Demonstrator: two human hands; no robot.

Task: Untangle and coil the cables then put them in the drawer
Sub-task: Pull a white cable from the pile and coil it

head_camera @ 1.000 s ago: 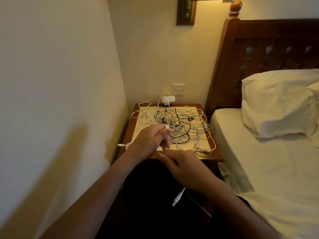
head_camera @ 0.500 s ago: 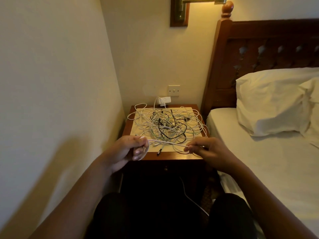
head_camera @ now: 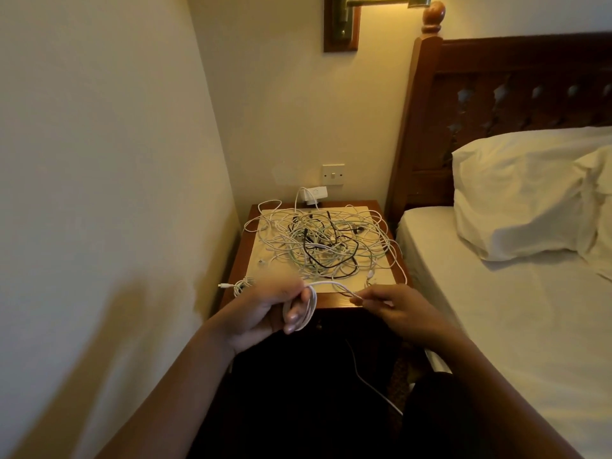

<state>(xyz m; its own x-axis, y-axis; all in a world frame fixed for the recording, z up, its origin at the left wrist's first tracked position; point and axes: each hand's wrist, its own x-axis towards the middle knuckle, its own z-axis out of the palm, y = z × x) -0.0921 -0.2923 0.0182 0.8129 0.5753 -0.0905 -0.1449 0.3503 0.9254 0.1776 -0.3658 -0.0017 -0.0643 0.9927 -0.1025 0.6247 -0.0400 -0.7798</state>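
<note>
**Q:** State the position and condition of each grip.

**A:** Both hands work at the 6 o'clock edge of the worktop (head_camera: pixel 243 256). The left hand (head_camera: pixel 261 309) has its fingers curled; its grip is clamped on a bundle of round loops (head_camera: pixel 311 306) of the white cable (head_camera: pixel 331 283), wound about the fingers. The right hand (head_camera: pixel 397 309) has its grip closed in a pinch, with thumb and fingertips on the same cable. The cable spans the gap between the hands in a shallow arch.

**Q:** Describe the cable material.

**A:** It is thin, smooth and round in section, with a matt white jacket. A hanging strand (head_camera: pixel 359 376) of similar white cord drops below the hands into shadow.

**Q:** Where is the remaining work?

**A:** The tangle (head_camera: pixel 324 246) lies at the centre of the worktop. It consists of many white cords and a few black ones, crossing in loose, irregular loops. It rests on a pale square panel (head_camera: pixel 275 276) set in a glossy red-brown wooden frame. A small coil (head_camera: pixel 241 285) with a metal-tipped plug sits at the 8 o'clock corner. A white boxy adapter (head_camera: pixel 314 193) stands at the 12 o'clock edge, against the wall.

**Q:** List the surroundings.

**A:** At 3 o'clock is the bed (head_camera: pixel 496 342), with a smooth cream sheet and a creased pillow (head_camera: pixel 516 200). Behind it stands a carved dark wooden headboard (head_camera: pixel 496 94).
</note>
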